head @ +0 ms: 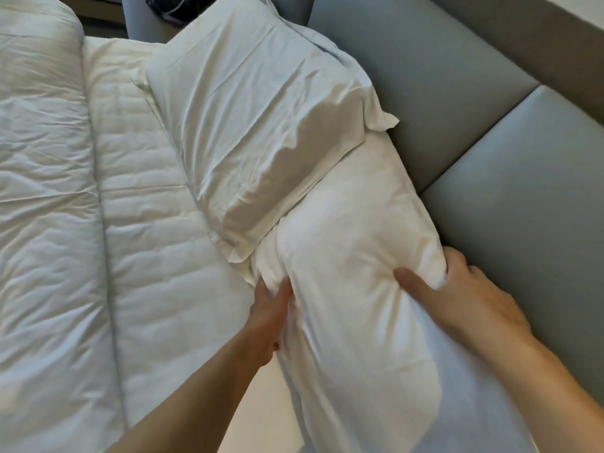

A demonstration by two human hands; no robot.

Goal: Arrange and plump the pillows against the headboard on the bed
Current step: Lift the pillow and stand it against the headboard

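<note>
A bedroom: padded headboard (474, 103), white pillows (255, 125), duvet (42, 191).

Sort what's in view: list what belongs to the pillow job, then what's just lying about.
Job: near pillow, gripped by left hand and right hand; far pillow; grey headboard.

Lying about: rolled duvet; dark object beyond the bed, too unclear to name.

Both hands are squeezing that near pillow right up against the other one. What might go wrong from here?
Two risks, both guesses. The near pillow overlaps the far pillow, so shoving it could knock the far one askew. The right hand sits between the pillow's corner and the grey headboard, and the left hand pinches the other side, so the pillow may end up creased or lopsided rather than plump.
</note>
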